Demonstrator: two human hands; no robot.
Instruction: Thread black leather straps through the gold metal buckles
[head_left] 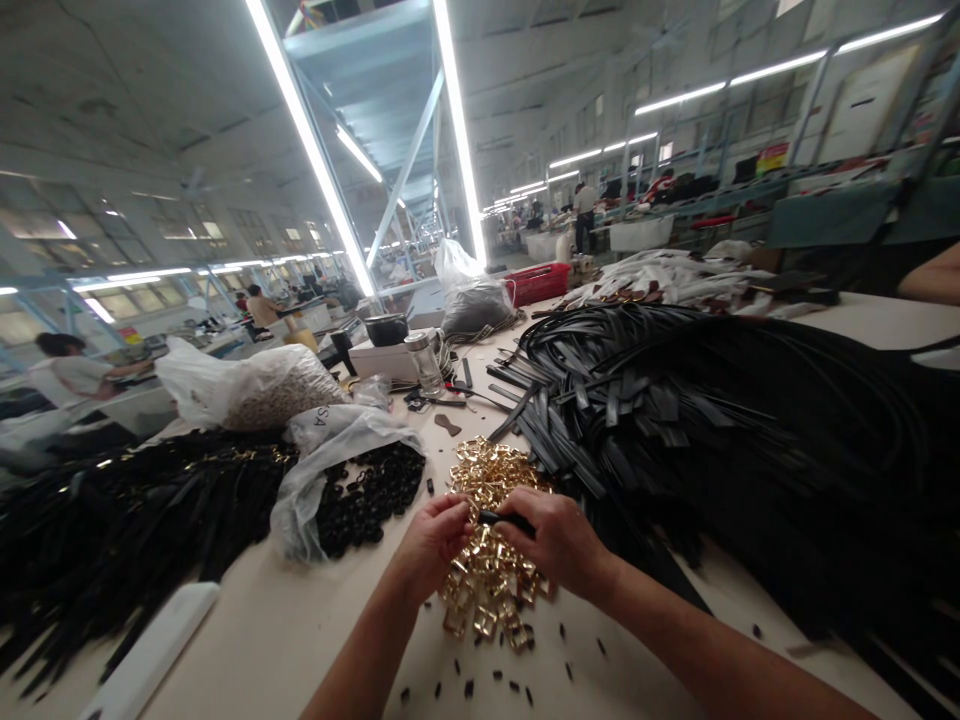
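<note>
My right hand (559,537) is closed round a black strap (491,518), whose end points left toward my other hand. My left hand (435,540) is pinched at the strap's tip; whatever sits between those fingertips is too small to make out. Beneath and around both hands spreads a heap of gold buckles (495,462). Left of them, black loops (371,500) spill from an open clear plastic bag (296,520). A large pile of black straps (645,390) lies to the right.
Buckled straps (135,510) cover the table's left side, near a white bar (161,650). Farther back stand a glass jar (425,365), filled plastic bags (281,385) and a red basket (540,283). Small black bits (469,688) lie in front. Another person's arm (930,275) shows at right.
</note>
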